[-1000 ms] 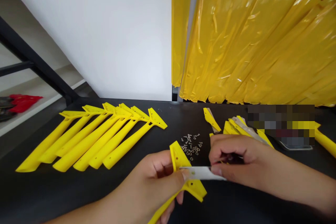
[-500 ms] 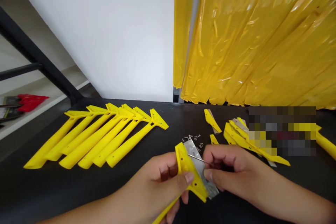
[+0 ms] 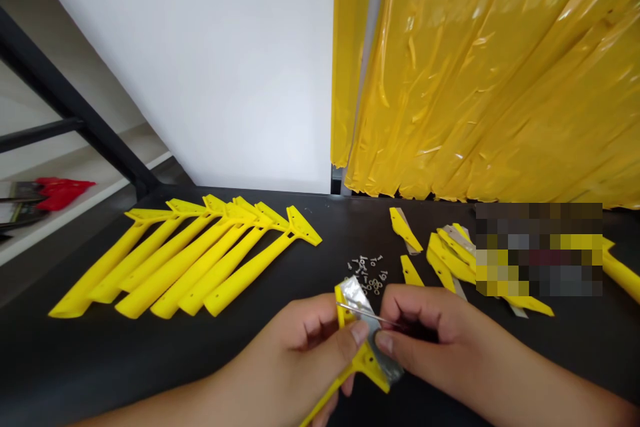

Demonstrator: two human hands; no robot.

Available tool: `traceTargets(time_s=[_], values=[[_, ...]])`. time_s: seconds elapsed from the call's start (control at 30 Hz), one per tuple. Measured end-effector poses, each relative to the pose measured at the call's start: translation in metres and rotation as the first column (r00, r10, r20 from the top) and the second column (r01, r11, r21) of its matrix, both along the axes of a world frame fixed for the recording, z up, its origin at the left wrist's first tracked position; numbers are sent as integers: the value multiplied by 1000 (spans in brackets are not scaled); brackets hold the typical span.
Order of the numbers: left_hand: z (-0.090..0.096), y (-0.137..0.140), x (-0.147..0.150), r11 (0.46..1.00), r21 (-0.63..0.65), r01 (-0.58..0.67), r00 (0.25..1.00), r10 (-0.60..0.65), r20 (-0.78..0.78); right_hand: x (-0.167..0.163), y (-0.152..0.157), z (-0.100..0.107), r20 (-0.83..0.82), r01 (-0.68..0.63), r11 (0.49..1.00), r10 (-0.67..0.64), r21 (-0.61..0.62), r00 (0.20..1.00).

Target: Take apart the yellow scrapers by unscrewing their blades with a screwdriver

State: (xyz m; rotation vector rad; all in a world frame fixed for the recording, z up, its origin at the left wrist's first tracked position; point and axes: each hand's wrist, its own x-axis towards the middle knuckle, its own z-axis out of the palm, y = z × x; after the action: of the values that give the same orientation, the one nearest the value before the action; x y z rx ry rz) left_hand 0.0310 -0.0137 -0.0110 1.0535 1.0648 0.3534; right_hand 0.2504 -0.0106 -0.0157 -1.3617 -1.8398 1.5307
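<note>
My left hand (image 3: 320, 340) is closed round a yellow plastic scraper handle (image 3: 370, 361), its wide head tilted up. The left thumb presses on the head, against a silver metal blade (image 3: 357, 293) that lies over the head's face. My right hand (image 3: 430, 327) pinches the blade's right edge between thumb and fingers. From the same hand a thin metal rod (image 3: 363, 311) reaches left across the blade; its other end is hidden in the palm. Just behind the head, small screws and nuts (image 3: 370, 273) lie scattered on the black table (image 3: 250, 367).
Several yellow scraper handles (image 3: 200, 267) lie in a slanted row at the left. Loose yellow clamp plates (image 3: 405, 230) and grey blades lie at the right, beside a blurred-out patch (image 3: 540, 250). Behind stand a white panel (image 3: 240, 67) and yellow plastic sheeting (image 3: 475, 80).
The silver blade has shifted left, from beside the yellow head to over its face. My right hand and the thin rod have moved left and slightly down with it.
</note>
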Motion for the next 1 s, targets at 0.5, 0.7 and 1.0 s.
traceTargets(time_s=[0.5,0.7,1.0], values=[[-7,9,-2,998,-48,-31,999,32,33,60,33,-20,586,46,839,-417,543,694],[-12,10,-5,997,-65,-41,997,45,68,52,30,-20,684,-15,909,-303,418,664],[-15,12,-5,997,-71,-17,996,23,84,57,30,-15,655,37,960,-218,278,724]])
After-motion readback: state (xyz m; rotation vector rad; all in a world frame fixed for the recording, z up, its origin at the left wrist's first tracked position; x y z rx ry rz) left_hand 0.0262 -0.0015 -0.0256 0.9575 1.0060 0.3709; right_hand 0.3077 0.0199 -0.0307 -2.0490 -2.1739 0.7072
